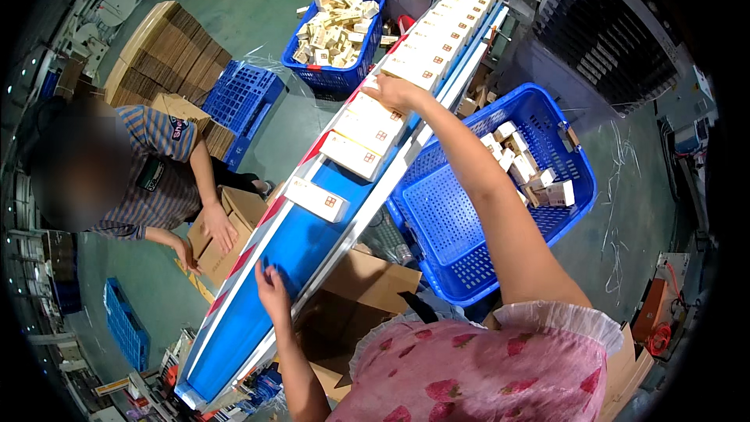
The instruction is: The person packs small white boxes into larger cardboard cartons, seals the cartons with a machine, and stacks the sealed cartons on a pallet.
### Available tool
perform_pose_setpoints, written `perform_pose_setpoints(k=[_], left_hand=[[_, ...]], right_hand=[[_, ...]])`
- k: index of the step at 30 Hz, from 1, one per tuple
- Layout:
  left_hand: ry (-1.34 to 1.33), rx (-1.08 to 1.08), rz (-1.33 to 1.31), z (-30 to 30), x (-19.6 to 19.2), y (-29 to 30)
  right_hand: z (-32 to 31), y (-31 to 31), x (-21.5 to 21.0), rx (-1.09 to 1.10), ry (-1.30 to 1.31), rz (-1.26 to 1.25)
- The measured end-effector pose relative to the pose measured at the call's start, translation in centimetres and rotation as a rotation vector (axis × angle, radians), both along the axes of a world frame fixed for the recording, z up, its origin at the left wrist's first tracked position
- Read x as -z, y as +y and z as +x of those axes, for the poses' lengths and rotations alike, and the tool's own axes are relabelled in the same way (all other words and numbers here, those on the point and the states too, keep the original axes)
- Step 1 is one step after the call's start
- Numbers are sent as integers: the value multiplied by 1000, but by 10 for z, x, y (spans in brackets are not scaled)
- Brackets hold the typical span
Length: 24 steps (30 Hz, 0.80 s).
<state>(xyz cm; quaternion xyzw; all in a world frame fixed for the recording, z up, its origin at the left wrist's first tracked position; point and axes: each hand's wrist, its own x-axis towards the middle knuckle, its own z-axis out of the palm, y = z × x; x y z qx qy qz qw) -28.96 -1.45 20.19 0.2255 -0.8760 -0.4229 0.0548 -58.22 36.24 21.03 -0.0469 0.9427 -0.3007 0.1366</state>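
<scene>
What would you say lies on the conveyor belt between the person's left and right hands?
In the head view, several white boxes lie between the left hand and right hand; the one nearest the left sits apart.

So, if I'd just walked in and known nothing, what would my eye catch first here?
Probably the blue conveyor belt slanting through the middle, with its row of small white boxes running to the top and the person's right hand at them. Then the big blue crate beneath the right arm, with loose boxes at one end, and the striped shirt of a co-worker left of the belt.
</scene>
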Motion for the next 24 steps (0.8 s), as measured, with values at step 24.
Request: perform_pose_setpoints(k=[24], left_hand=[[285,173,469,-103,-44,116]], right_hand=[[59,-28,-97,-280,203,-238]])
